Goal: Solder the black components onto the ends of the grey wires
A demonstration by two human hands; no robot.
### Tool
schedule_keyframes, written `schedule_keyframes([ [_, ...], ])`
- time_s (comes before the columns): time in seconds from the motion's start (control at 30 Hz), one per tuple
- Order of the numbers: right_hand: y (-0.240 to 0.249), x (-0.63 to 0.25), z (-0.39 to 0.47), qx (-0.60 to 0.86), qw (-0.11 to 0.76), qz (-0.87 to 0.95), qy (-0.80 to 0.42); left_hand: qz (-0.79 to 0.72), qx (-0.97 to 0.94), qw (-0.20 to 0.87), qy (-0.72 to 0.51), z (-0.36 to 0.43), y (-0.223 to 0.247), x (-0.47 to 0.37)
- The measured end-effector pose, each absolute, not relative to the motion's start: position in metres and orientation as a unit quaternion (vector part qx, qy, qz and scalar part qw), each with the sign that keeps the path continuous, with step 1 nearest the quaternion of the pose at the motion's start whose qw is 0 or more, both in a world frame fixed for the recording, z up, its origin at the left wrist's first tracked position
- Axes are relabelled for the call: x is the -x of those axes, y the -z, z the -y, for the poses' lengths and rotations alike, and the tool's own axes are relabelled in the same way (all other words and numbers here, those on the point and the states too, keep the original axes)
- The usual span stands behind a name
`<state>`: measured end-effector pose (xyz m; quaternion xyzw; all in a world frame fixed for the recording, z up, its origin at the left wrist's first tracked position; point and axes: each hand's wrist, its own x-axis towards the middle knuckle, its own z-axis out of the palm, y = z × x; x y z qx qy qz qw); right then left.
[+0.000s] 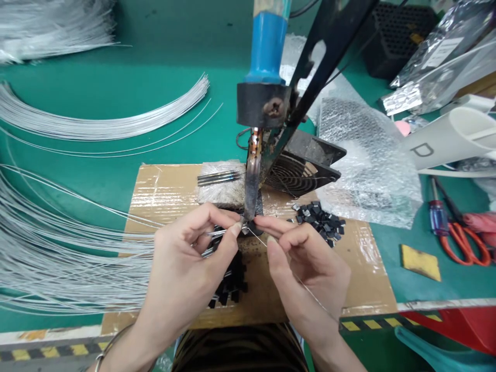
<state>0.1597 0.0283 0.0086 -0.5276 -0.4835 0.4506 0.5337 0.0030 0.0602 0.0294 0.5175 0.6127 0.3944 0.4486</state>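
A soldering iron (253,165) with a blue handle is clamped in a black stand, its tip pointing down between my hands. Just left of the tip, my left hand (197,253) is closed in a pinch on a thin grey wire (214,234); the piece at its fingertips is too small to make out. My right hand (306,263), closed, pinches a strand of solder wire (259,237) that runs from the tip across the palm. Beneath the left hand lies a bunch of black connectors (234,279). Loose black connectors (320,222) are heaped beyond the right hand.
Grey wires (77,263) spread at left, with another bundle (116,126) behind. A fan (302,170) stands behind the iron. Cardboard (360,279) covers the work area. Bubble wrap (356,150), orange-handled scissors (465,245), a screwdriver (437,214) and a yellow sponge (420,262) lie at right.
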Motion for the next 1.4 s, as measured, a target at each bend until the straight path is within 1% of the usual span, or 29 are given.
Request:
schedule_keyframes([
  [0.67, -0.0023, -0.1586, -0.0251, 0.525, 0.544, 0.496, -0.426, -0.609, -0.518, 0.458, -0.389, -0.0609, -0.0283, -0.0026],
  [1.4, -0.0083, -0.1598, -0.0268, 0.532, 0.530, 0.520, -0.408, -0.614, -0.517, 0.455, -0.386, -0.0601, -0.0307, -0.0047],
])
